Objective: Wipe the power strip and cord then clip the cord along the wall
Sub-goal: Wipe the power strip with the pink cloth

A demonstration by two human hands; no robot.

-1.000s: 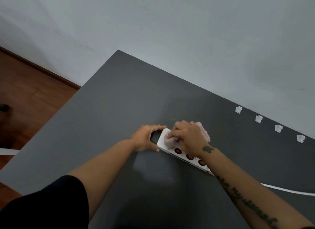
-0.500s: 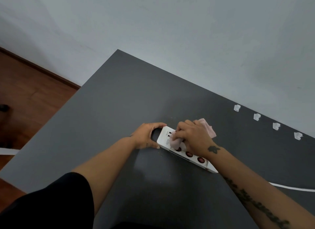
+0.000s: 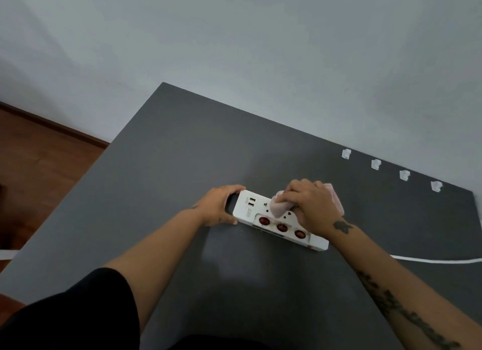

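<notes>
A white power strip (image 3: 250,206) with three red switches and two USB ports lies on the dark grey table (image 3: 182,154). My left hand (image 3: 217,206) grips its left end and holds it flat. My right hand (image 3: 310,206) presses a pink cloth (image 3: 280,206) onto the strip's top, over the sockets near the middle. The white cord (image 3: 430,260) runs off to the right from behind my right forearm. Several white cord clips (image 3: 375,164) sit in a row along the table's far edge by the wall.
The grey wall (image 3: 260,50) rises right behind the table's far edge. A wooden floor (image 3: 39,162) lies to the left, below the table's left edge. A white strip (image 3: 6,254) shows at the far left by the table corner.
My right hand has slid the pink cloth to the right along the strip, uncovering the USB end. My left hand has kept its hold on the left end.
</notes>
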